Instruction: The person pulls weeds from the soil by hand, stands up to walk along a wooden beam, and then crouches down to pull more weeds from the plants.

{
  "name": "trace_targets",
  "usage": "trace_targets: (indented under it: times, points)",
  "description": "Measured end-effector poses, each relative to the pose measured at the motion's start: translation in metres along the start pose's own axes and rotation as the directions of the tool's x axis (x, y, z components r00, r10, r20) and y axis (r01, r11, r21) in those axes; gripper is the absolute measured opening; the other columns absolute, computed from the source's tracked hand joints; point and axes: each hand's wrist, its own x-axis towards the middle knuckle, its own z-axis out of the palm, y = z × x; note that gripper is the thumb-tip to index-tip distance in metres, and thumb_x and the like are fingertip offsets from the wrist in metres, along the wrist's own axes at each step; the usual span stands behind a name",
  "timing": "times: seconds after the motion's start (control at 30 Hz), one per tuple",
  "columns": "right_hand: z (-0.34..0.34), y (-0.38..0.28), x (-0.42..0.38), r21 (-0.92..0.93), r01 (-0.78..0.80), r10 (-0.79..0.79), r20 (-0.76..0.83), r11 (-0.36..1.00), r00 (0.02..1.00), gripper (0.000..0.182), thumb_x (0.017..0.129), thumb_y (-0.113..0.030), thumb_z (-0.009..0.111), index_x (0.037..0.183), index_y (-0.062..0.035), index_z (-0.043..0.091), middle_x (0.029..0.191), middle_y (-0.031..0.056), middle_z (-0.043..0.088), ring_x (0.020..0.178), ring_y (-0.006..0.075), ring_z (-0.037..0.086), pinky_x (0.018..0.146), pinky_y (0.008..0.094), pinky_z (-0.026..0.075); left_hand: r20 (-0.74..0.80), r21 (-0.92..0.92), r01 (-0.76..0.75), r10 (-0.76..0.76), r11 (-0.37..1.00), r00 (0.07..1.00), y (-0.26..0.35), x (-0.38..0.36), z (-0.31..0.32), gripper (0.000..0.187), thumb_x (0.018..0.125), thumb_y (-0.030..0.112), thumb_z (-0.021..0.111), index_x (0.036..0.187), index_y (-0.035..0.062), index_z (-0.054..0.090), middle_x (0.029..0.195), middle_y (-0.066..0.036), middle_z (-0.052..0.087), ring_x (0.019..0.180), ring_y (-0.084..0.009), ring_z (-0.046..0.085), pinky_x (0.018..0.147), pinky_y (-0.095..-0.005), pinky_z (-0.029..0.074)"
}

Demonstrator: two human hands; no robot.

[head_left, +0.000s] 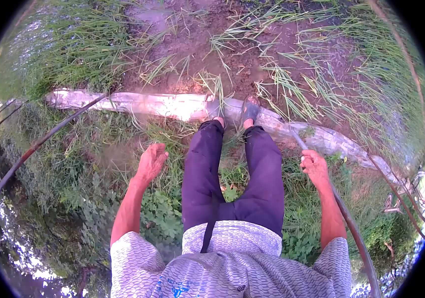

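Observation:
My left hand (153,160) hangs beside my left leg, its fingers curled in and nothing showing in them. On the other side, my right hand (313,165) is closed around a long grey-brown pole (349,223). The pole's lighter lower end reaches down to the pale band underfoot, and its upper part runs back past my right forearm. Part of it is hidden behind the hand. My feet, in dark sandals (250,110), stand on the pale, sheet-like band (148,104) that crosses the ground.
Wet brown mud (187,64) lies ahead, with cut or flattened green stalks (287,82) strewn over it. Tall grass (78,49) grows at both sides. Another pole (36,144) slants at the left. Leafy weeds (162,213) surround my legs, and thin brown sticks (398,196) lean at the right.

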Motion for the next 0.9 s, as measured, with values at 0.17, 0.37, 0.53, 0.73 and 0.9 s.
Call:
trace_targets:
  times: [0.17, 0.37, 0.53, 0.73, 0.9]
  points:
    - [0.06, -0.066, 0.088, 0.013, 0.16, -0.161, 0.072, 0.987, 0.984, 0.023, 0.087, -0.012, 0.058, 0.108, -0.0019, 0.061, 0.08, 0.003, 0.063, 0.07, 0.009, 0.061, 0.058, 0.023, 0.048, -0.004, -0.136, -0.007, 0.007, 0.991, 1.0, 0.002, 0.095, 0.016, 0.034, 0.091, 0.023, 0.059, 0.114, -0.0008, 0.059, 0.103, -0.014, 0.065, 0.097, -0.022, 0.062, 0.083, -0.0344, 0.049]
    - [0.163, -0.115, 0.286, -0.114, 0.323, -0.293, 0.218, 0.94, 0.931, 0.02, 0.083, -0.014, 0.056, 0.097, -0.002, 0.065, 0.069, 0.0079, 0.063, 0.064, 0.013, 0.062, 0.057, 0.0284, 0.049, 0.0, -0.215, -0.1, 0.102, 0.972, 0.995, 0.003, 0.266, 0.07, 0.034, 0.092, 0.026, 0.058, 0.114, -0.0004, 0.06, 0.099, -0.011, 0.066, 0.091, -0.0176, 0.062, 0.082, -0.0303, 0.048]
    - [0.258, -0.064, 0.49, -0.379, 0.703, -0.663, 0.254, 0.602, 0.704, 0.017, 0.079, -0.011, 0.056, 0.09, -0.0011, 0.064, 0.073, 0.0163, 0.064, 0.066, 0.0304, 0.063, 0.061, 0.0377, 0.051, 0.014, -0.224, -0.055, 0.059, 0.973, 0.998, -0.046, 0.337, 0.105, 0.04, 0.089, 0.032, 0.061, 0.112, -0.0007, 0.06, 0.095, -0.008, 0.067, 0.085, -0.0156, 0.061, 0.076, -0.0298, 0.048]
    - [0.317, -0.08, 0.514, -0.317, 0.825, -0.846, 0.109, 0.468, 0.522, 0.021, 0.084, -0.018, 0.06, 0.099, -0.0036, 0.062, 0.068, 0.0175, 0.059, 0.064, 0.0366, 0.06, 0.058, 0.0413, 0.048, -0.058, -0.538, -0.006, -0.03, 0.843, 0.998, -0.093, 0.389, 0.159, 0.033, 0.09, 0.03, 0.061, 0.104, 0.0, 0.062, 0.088, -0.003, 0.065, 0.075, -0.0084, 0.057, 0.064, -0.0237, 0.043]
    - [0.344, -0.08, 0.537, -0.455, 0.832, -0.943, -0.058, 0.318, 0.329, 0.016, 0.084, -0.015, 0.056, 0.095, -0.0035, 0.059, 0.073, 0.0159, 0.06, 0.071, 0.0364, 0.061, 0.063, 0.0423, 0.05, -0.236, -0.671, -0.099, -0.085, 0.734, 0.968, -0.101, 0.424, 0.206, 0.03, 0.09, 0.023, 0.061, 0.104, -0.003, 0.061, 0.085, -0.006, 0.066, 0.073, -0.01, 0.057, 0.069, -0.0241, 0.046]
